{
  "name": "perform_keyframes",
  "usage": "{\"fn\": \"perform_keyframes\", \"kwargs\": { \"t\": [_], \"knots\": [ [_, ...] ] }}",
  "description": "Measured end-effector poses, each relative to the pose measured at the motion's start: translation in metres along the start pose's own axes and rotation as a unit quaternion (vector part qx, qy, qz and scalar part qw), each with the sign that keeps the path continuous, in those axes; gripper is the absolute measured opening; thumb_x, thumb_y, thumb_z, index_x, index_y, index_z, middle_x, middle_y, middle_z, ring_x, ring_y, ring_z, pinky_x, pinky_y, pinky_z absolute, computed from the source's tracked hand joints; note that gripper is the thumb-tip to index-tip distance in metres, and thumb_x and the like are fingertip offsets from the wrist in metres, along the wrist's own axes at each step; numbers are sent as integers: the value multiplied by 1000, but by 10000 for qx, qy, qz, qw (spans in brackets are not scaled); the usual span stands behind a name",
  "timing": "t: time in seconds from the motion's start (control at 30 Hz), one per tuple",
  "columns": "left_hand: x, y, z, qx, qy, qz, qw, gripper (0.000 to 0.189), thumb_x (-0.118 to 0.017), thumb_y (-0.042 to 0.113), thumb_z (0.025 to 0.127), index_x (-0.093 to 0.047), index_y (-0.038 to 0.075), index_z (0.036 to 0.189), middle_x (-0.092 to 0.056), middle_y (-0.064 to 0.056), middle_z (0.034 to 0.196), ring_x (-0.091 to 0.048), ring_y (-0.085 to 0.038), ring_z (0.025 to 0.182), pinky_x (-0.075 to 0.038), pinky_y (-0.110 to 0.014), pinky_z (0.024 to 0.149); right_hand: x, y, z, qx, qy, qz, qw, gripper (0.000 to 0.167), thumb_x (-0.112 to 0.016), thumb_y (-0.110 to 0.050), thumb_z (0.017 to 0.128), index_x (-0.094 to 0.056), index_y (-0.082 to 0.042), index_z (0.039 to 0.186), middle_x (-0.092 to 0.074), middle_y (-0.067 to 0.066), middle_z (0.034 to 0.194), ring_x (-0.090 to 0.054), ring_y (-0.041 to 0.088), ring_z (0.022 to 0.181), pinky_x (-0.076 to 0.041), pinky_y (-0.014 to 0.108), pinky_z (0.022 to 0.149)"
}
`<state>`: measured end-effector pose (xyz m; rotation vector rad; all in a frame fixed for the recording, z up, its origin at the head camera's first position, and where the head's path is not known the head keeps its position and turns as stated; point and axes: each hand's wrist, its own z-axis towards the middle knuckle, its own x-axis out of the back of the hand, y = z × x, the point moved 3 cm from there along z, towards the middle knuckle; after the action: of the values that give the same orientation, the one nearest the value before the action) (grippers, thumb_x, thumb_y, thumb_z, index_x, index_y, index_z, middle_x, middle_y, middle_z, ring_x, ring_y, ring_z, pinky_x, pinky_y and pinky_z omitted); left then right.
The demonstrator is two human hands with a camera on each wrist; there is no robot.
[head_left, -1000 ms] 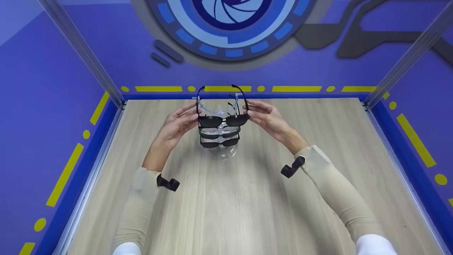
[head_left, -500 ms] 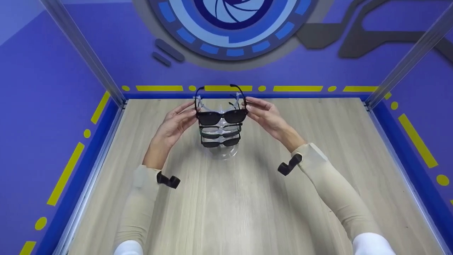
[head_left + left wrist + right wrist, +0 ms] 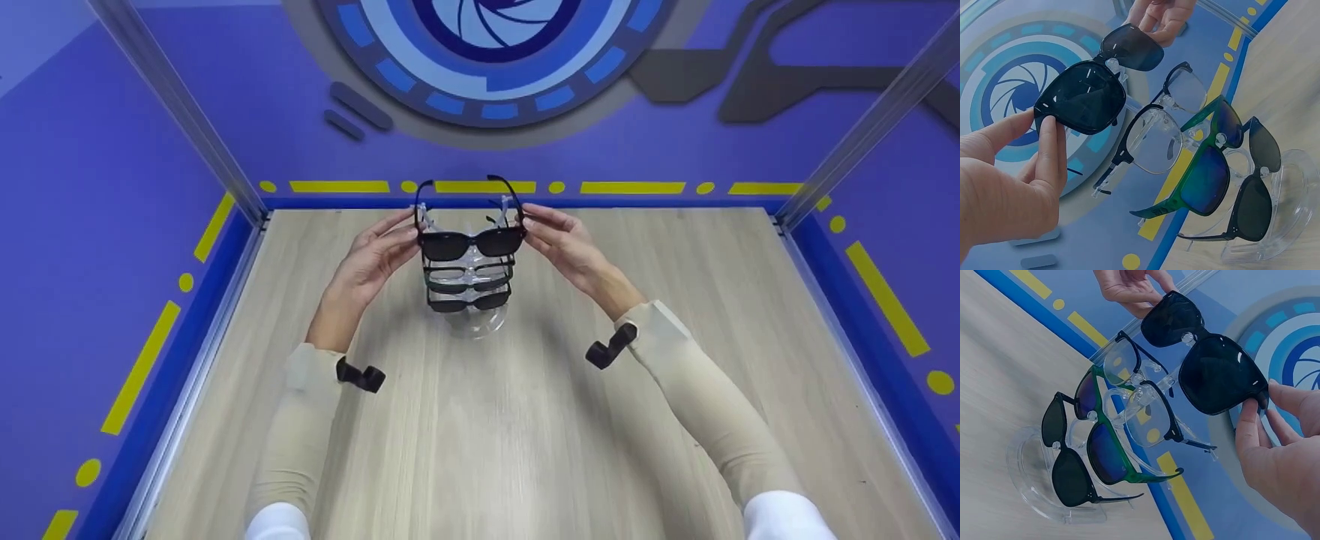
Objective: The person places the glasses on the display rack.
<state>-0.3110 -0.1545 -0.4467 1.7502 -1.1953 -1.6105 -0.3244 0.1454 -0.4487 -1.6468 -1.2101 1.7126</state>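
Observation:
Black sunglasses [image 3: 446, 246] with dark lenses sit at the top of a clear plastic display stand [image 3: 480, 324]. My left hand [image 3: 369, 262] pinches their left temple by the hinge, thumb and fingers on either side. At the opposite hinge, my right hand [image 3: 566, 244] pinches the other temple. In both wrist views the clear nose peg of the stand shows at the bridge of the sunglasses. Lower on the stand hang clear-lensed glasses [image 3: 1157, 138] with black brows, green-framed sunglasses [image 3: 1206, 180] with blue lenses, and another dark pair [image 3: 1254, 209] at the bottom.
The stand rises from a pale wood-grain table [image 3: 480, 435], close to its back edge. A blue printed wall [image 3: 637, 161] with yellow dashes stands behind, with side walls at left and right. Metal posts [image 3: 172, 97] mark the corners.
The top sunglasses have tilted, then shifted slightly up and back in both hands, their lenses facing forward more. Both hands keep their grip; the lower glasses stay in place.

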Motion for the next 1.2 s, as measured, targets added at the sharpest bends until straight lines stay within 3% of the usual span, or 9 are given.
{"fn": "perform_keyframes", "kwargs": {
  "t": [0.3,0.6,0.87,1.2],
  "knots": [
    [3,-1,1,-27,-12,250,9997,55,-60,-6,98,-45,0,151,-78,-3,104,-76,-11,91,-62,-22,84,1,5,0,-63,67,-143,9999,26,-55,9,99,-70,-9,109,-74,3,104,-70,12,97,-57,24,96],
    [5,-1,1,11,-56,197,9998,58,-63,-5,97,-45,1,152,-78,-3,109,-76,-11,94,-62,-23,86,-1,3,-3,-51,-83,-221,9997,25,-57,8,99,-67,-4,117,-75,2,106,-70,13,100,-57,25,99],
    [6,-4,-2,-28,-107,223,9997,52,-62,-5,98,-50,3,148,-78,-5,108,-76,-12,91,-62,-23,83,2,3,-6,-133,30,-227,9996,24,-59,7,98,-71,-7,114,-76,2,106,-71,14,101,-57,25,97],
    [15,-1,-4,-32,-58,375,9993,51,-57,2,102,-46,3,152,-76,-4,110,-74,-16,95,-62,-22,85,6,-4,-7,-279,-93,-379,9988,34,-59,2,100,-58,2,134,-77,3,105,-73,14,95,-59,26,94]
  ]
}}
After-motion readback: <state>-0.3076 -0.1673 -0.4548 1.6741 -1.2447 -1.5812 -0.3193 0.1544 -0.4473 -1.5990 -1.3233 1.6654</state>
